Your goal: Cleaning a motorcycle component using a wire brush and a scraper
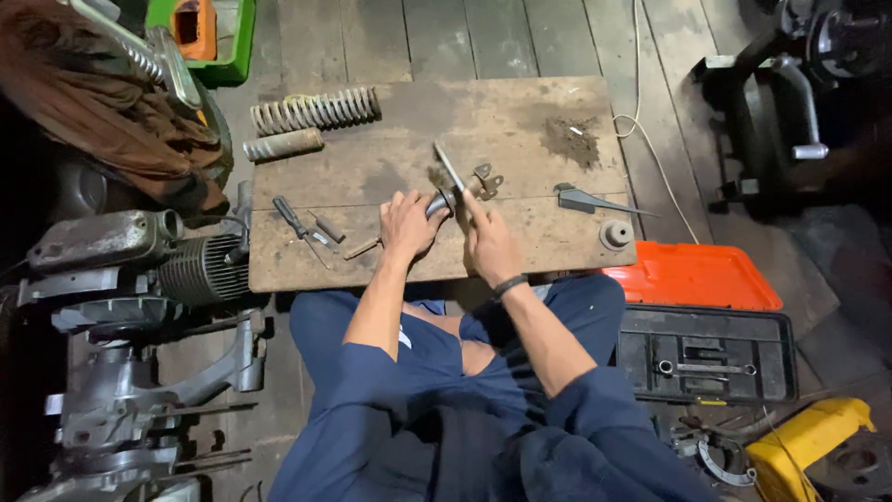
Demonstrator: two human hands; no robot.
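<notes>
The person sits on the floor w/ a wooden counter (520, 112) across the lap. L hand (406, 226) is wrapped round a short dark metal part (439, 204), its grip closed on it, just above the counter near the front edge. R hand (490, 244) pinches a thin flat blade (450, 167), grip closed on the lower end; the blade slants up and away, its lower end meeting the part. Just beside them, touching or nearly so, lies a small metal bracket (485, 180).

Elsewhere on the counter: big coil spring (316, 111) at the back-left, a rusty tube (283, 144) in front of it, a screwdriver (291, 217) and small bits left of the L hand, a pointed metal wedge (585, 199) and a round bushing (615, 233) on the right, a dirt patch (570, 138) at the back-right. An orange toolbox (692, 277) stands open on the floor to the right, an engine (130, 279) to the left.

Judging by the hold, this looks like scraping or prying at the part's end. To do it well: keep the L wrist braced on the counter, work the blade away from the fingers, short strokes, low angle, and mind the bracket doesn't get knocked off.
</notes>
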